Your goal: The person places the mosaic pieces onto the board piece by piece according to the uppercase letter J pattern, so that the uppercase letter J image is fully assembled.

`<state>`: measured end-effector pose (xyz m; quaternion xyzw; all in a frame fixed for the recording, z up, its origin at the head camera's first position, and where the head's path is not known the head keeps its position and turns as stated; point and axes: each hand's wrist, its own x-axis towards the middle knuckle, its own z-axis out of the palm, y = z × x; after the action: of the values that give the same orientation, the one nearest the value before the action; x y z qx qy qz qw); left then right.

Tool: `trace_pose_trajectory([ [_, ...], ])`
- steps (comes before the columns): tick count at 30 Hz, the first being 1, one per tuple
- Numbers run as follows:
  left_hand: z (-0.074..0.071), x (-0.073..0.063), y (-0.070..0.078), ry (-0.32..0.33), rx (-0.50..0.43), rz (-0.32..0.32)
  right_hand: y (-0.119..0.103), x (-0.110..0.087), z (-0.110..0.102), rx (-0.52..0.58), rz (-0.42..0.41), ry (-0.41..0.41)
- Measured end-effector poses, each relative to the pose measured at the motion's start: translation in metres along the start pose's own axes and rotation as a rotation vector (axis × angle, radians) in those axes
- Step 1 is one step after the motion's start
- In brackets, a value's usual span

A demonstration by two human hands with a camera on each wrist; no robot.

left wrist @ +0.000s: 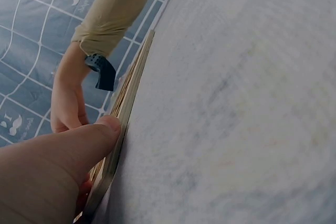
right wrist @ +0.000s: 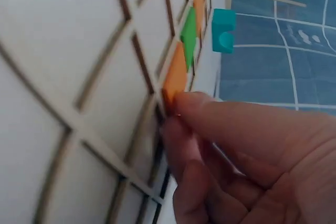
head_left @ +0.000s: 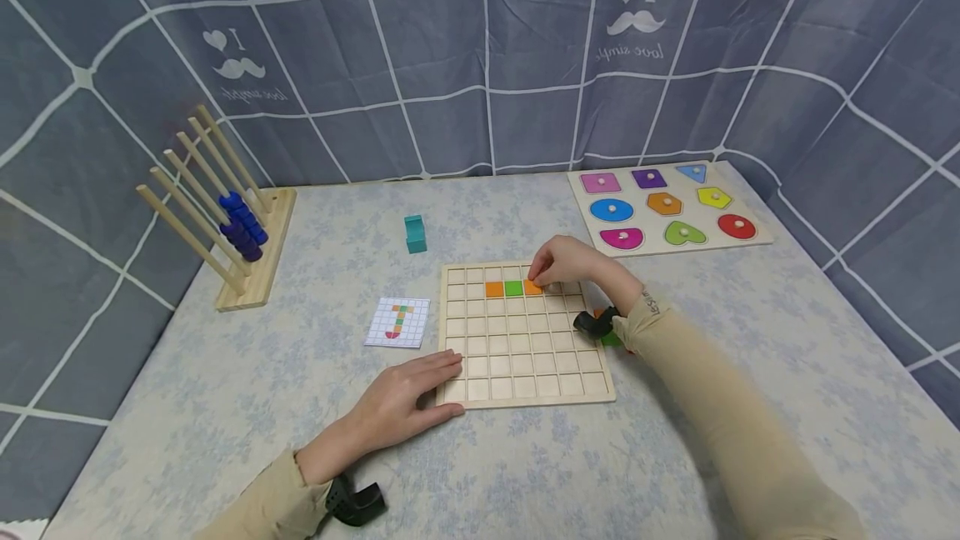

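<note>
A wooden grid board (head_left: 497,346) lies flat on the table. In its second row sit an orange square tile (head_left: 494,289) and a green square tile (head_left: 513,287), side by side. Just right of the green one, my right hand (head_left: 566,261) pinches the edge of another orange tile (right wrist: 176,74) between thumb and forefinger, at its cell. My left hand (head_left: 401,402) rests on the board's lower left edge, fingers stretched out, with the thumb (left wrist: 109,124) along the rim. Left of the board lies a pattern card (head_left: 413,325) showing a J-like figure of coloured squares.
Partly behind my right wrist, a green piece (head_left: 611,340) and orange bits show beside the board. A teal block (head_left: 416,234) stands beyond the card. A wooden peg stand (head_left: 273,248) with blue beads is far left; a knobbed shape puzzle (head_left: 652,227) lies back right.
</note>
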<state>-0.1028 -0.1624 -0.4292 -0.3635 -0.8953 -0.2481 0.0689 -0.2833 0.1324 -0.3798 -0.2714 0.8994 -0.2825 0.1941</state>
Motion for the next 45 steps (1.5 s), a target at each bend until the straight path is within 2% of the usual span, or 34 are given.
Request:
trace_pose_trajectory([
  [6, 0.000, 0.000, 0.000, 0.000, 0.001, -0.002, -0.003, -0.013, -0.005, 0.032, 0.040, 0.041],
  [14, 0.000, 0.000, 0.000, -0.002, -0.001, -0.008, 0.012, -0.044, -0.025, 0.048, 0.015, 0.141],
  [19, 0.001, 0.000, 0.000, 0.010, -0.007, -0.003, 0.025, -0.064, -0.033, 0.056, -0.012, 0.177],
  [24, 0.001, 0.000, -0.001, 0.018, -0.007, 0.000, 0.039, -0.080, -0.037, 0.050, 0.014, 0.201],
  [28, 0.001, 0.000, -0.001, 0.017, -0.006, 0.001, 0.047, -0.092, -0.037, 0.066, 0.040, 0.200],
  [34, 0.001, 0.001, -0.001, 0.011, -0.005, 0.000, 0.054, -0.105, -0.030, 0.088, 0.032, 0.169],
  [45, 0.002, 0.000, -0.001, 0.019, -0.012, 0.001, 0.056, -0.110, -0.016, 0.181, 0.025, 0.095],
])
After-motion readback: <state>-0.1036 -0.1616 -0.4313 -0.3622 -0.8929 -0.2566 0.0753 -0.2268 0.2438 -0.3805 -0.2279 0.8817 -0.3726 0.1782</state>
